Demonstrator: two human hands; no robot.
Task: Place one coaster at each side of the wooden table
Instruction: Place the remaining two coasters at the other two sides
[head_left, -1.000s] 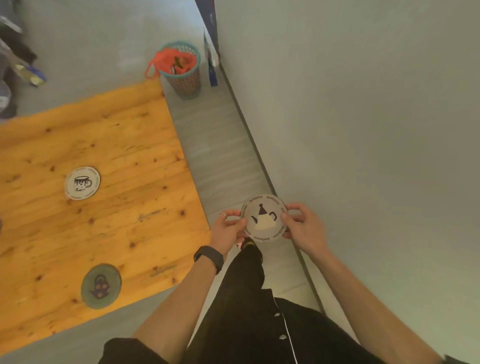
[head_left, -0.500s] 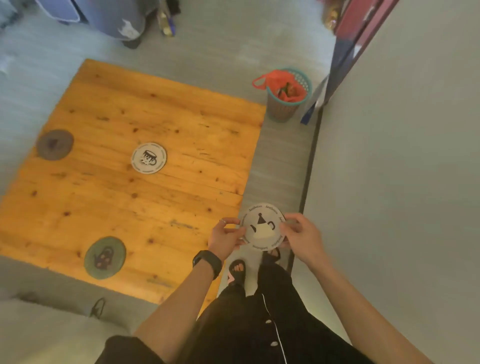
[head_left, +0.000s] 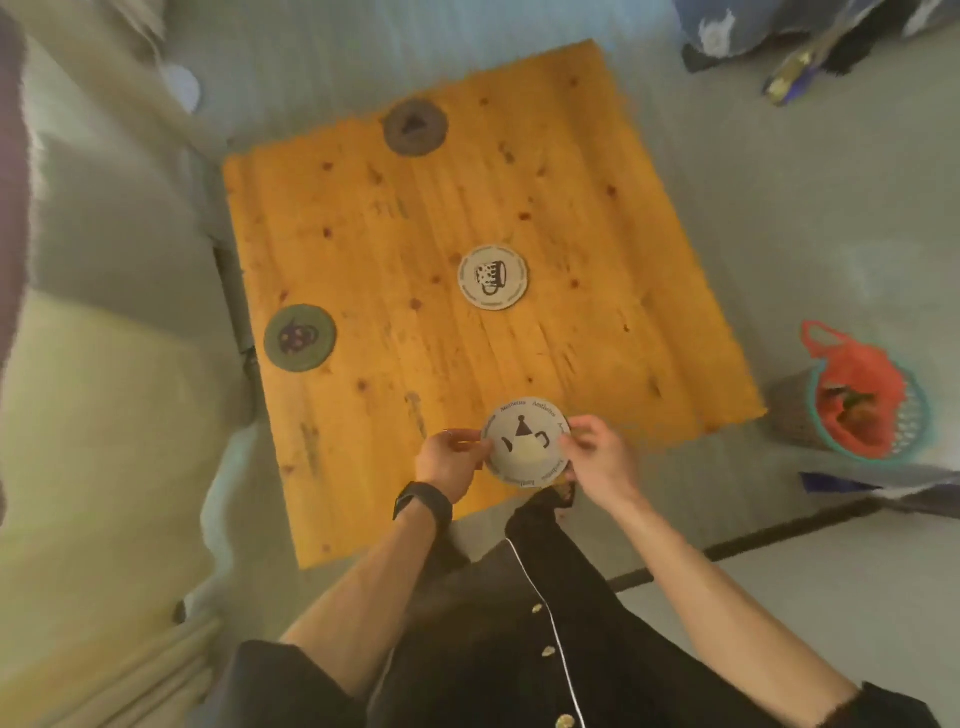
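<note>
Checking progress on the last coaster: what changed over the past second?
The teapot coaster, held by the left hand and right hand, went from over the floor beside the wall to over the wooden table at its near edge. The three coasters on the table and the grip are unchanged.

Teal mesh basket on the grey floor, right side, an orange-red net bag stuffed inside, handle loop hanging over the rim. Pale sofa cushions along the left. Far right: blue-and-white fabric heap, blurred. Dark floor strip runs near right.
</note>
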